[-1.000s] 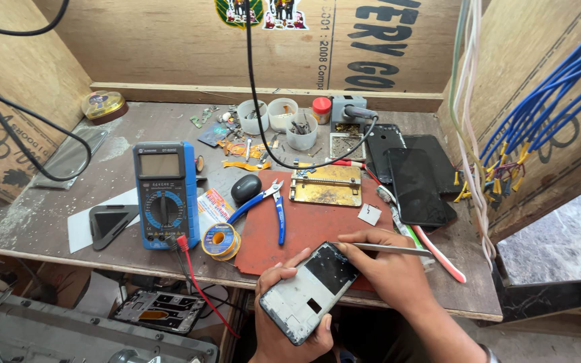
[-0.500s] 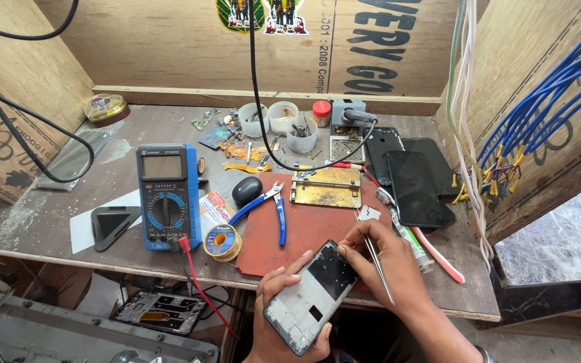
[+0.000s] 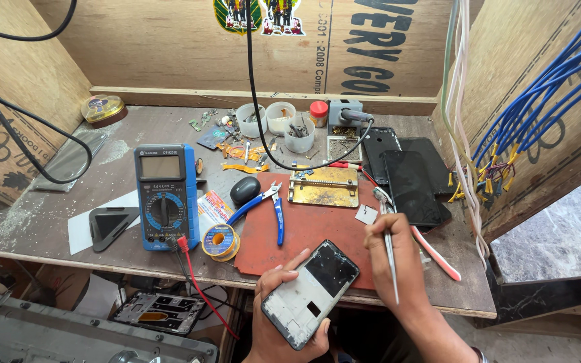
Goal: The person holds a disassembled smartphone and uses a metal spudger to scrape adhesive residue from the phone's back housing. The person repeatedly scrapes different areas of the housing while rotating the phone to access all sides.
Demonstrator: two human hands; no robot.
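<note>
My left hand holds an opened phone frame, its bare inner side up, at the front edge of the workbench, over the red mat. My right hand is closed around thin metal tweezers that point down toward me, just right of the phone's top end. The thumb touches the phone's upper corner. A small white square part lies on the mat just above my right hand.
On the bench: a blue multimeter with red lead, solder spool, blue-handled cutters, black oval case, brass holder plate, dark phone screens, white cups, a toothbrush. Blue wires hang at right.
My right hand turned the tweezers from lying across the phone's top to pointing down beside it. The left hand tilted the phone slightly and kept its grip.
</note>
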